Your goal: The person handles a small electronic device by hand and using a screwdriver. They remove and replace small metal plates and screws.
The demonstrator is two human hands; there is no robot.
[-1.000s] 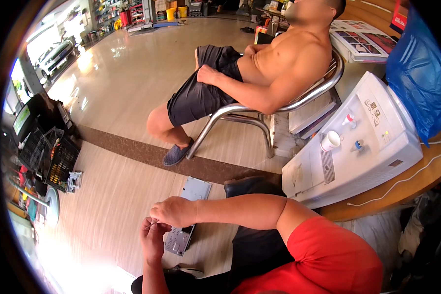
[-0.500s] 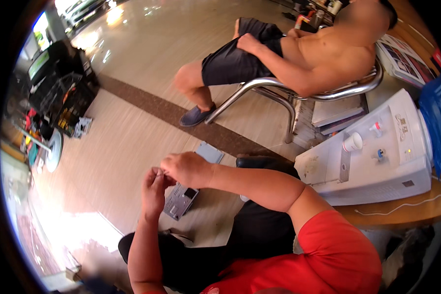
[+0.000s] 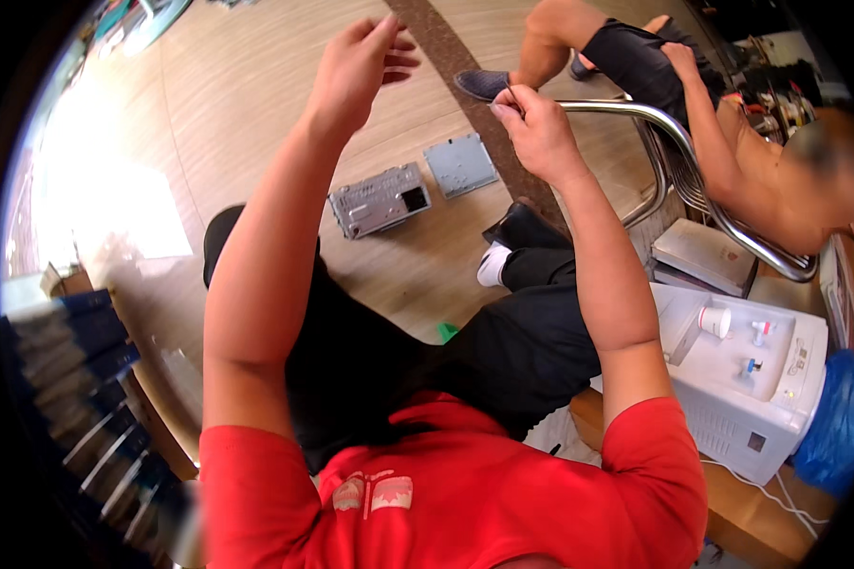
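Note:
My left hand [image 3: 359, 74] is raised at the top of the view, its fingers loosely apart with nothing seen in them. To its right, my right hand [image 3: 545, 140] is closed in a pinch; a thin dark sliver shows at its fingertips, too small to name. Below and between the hands, a silvery metal box [image 3: 381, 200] like an electronic unit's chassis lies on the floor, with a dark square on its face. A flat grey metal plate [image 3: 460, 165] lies just right of the box. Neither hand touches the box or the plate.
A person [image 3: 731, 156] sits at the upper right on a steel-tube chair [image 3: 678, 142]. At the right stands a white water dispenser [image 3: 731, 417] with a paper cup [image 3: 714, 321], near a blue plastic bag [image 3: 837, 422]. Blurred dark stacked things [image 3: 81, 379] stand at the lower left.
My hands were together above the metal box; now they are apart, the left opened and the right still pinched. The view has shifted, so the box and plate show more fully.

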